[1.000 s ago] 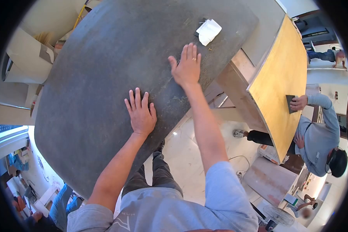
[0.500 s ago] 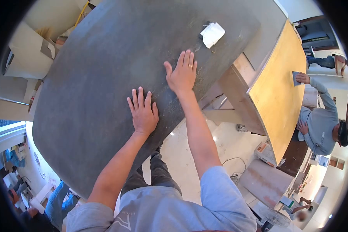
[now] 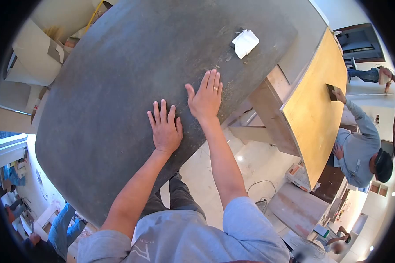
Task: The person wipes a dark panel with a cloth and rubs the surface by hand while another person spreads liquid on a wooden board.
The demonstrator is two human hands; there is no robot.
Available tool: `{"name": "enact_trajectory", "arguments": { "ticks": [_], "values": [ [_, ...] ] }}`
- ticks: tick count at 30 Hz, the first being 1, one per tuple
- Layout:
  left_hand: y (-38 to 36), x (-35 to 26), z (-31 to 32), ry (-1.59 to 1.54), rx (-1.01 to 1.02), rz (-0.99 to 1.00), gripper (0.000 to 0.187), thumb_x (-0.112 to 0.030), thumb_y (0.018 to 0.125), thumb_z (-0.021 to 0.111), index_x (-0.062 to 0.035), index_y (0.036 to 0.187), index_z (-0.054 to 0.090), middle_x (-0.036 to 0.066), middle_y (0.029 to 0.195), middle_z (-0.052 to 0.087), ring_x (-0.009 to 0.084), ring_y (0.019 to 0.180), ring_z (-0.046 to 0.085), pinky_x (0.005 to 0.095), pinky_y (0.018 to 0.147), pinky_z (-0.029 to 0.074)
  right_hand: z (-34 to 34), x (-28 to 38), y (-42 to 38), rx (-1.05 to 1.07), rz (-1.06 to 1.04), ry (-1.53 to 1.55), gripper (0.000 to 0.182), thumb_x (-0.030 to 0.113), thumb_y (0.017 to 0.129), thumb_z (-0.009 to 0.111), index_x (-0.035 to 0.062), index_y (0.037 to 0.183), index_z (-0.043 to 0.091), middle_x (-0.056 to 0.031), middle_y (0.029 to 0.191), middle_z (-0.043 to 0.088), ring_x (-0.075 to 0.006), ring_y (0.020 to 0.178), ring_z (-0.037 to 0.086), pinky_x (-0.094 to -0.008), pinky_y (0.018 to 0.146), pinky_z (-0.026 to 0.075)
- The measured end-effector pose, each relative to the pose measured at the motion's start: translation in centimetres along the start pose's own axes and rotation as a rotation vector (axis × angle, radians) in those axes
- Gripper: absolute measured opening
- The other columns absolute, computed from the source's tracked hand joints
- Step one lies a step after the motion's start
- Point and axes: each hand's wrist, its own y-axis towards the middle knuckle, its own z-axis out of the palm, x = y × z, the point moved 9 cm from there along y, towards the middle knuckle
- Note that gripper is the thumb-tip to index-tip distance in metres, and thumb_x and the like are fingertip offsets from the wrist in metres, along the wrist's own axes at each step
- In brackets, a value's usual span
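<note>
Both of my hands rest palm down on a large dark grey panel point(image 3: 96, 109) with a dusty surface. My left hand point(image 3: 166, 131) lies flat with its fingers spread, near the panel's close edge. Farther forward and to the right, my right hand point(image 3: 205, 98) also lies flat, thumb apart and the other fingers together, with a ring on one finger. Bits of light debris point(image 3: 226, 90) are scattered beside it. Beyond the right hand sits a folded white cloth or paper point(image 3: 245, 44), on top of something dark that is mostly hidden. Neither hand holds anything.
At right, a co-worker point(image 3: 360, 136) holds a dark flat tool point(image 3: 331, 92) against a yellowish wooden board point(image 3: 314, 105). Below that stand a box point(image 3: 299, 176) and a cable on the pale floor point(image 3: 224, 175). Other people are at the lower left and far right. Curved white pieces point(image 3: 37, 52) stand at left.
My right hand has slid slightly back toward me over the panel, while my left hand stays about where it was. The co-worker's hand and tool have shifted on the yellowish board.
</note>
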Motion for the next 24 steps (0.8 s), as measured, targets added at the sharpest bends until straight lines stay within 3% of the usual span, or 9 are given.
{"name": "enact_trajectory", "arguments": {
  "ticks": [3,6,9,13,16,19,24],
  "values": [
    [0.5,0.2,0.1,-0.001,0.003,-0.004,0.043,-0.02,0.095,0.057,-0.0025,0.135,0.055,0.022,0.156,0.035,0.0431,0.15,0.022,0.0608,0.121,0.013,0.1,-1.3,1.9,0.049,-0.029,-0.064,0.083,0.057,0.1,0.045,-0.0104,0.148,0.035,-0.0273,0.158,0.032,-0.0393,0.15,0.025,-0.0512,0.122,0.019],
    [0.3,0.2,-0.1,-0.008,0.0,-0.005,0.044,-0.02,0.095,0.056,-0.0025,0.135,0.055,0.023,0.156,0.035,0.0432,0.15,0.022,0.0609,0.121,0.013,0.4,-3.0,7.5,-0.067,0.049,-0.019,0.084,0.057,0.099,0.046,-0.011,0.147,0.037,-0.028,0.156,0.034,-0.0399,0.149,0.026,-0.0523,0.122,0.02],
    [0.6,0.1,-0.1,-0.004,0.0,0.007,0.044,-0.02,0.095,0.056,-0.0025,0.135,0.055,0.023,0.157,0.035,0.0432,0.15,0.022,0.0609,0.121,0.013,0.4,-1.8,5.1,-0.127,0.019,-0.027,0.082,0.056,0.099,0.047,-0.0112,0.146,0.039,-0.0283,0.155,0.036,-0.0398,0.149,0.028,-0.0532,0.121,0.022],
    [0.1,0.2,0.3,0.006,0.013,-0.013,0.044,-0.02,0.095,0.056,-0.0023,0.136,0.055,0.022,0.157,0.035,0.0431,0.15,0.023,0.0609,0.121,0.013,-0.7,1.4,-1.9,0.032,-0.038,0.102,0.079,0.052,0.099,0.05,-0.011,0.146,0.04,-0.0282,0.155,0.036,-0.039,0.148,0.03,-0.0539,0.119,0.025],
    [0.4,0.1,0.1,0.025,0.012,-0.006,0.044,-0.02,0.095,0.056,-0.0023,0.136,0.054,0.022,0.157,0.035,0.043,0.15,0.023,0.061,0.121,0.013,-1.5,0.8,-1.9,0.324,-0.012,0.224,0.078,0.052,0.099,0.051,-0.0098,0.146,0.04,-0.0273,0.156,0.036,-0.0393,0.148,0.03,-0.0545,0.119,0.026],
    [0.3,0.1,0.1,0.022,-0.012,0.009,0.044,-0.02,0.095,0.056,-0.0025,0.136,0.054,0.022,0.157,0.035,0.043,0.15,0.023,0.0612,0.12,0.014,-2.9,-2.3,5.0,-0.098,-0.102,0.027,0.079,0.053,0.098,0.051,-0.0088,0.147,0.039,-0.0259,0.158,0.034,-0.0384,0.149,0.028,-0.0541,0.12,0.024],
    [0.2,0.0,0.1,0.03,-0.005,0.002,0.044,-0.019,0.095,0.056,-0.0027,0.135,0.054,0.022,0.156,0.035,0.0435,0.149,0.024,0.0616,0.12,0.015,0.2,-1.7,4.1,-0.05,-0.044,-0.026,0.083,0.054,0.098,0.051,-0.0085,0.149,0.036,-0.0251,0.159,0.031,-0.0372,0.151,0.024,-0.0535,0.121,0.02]
  ]
}}
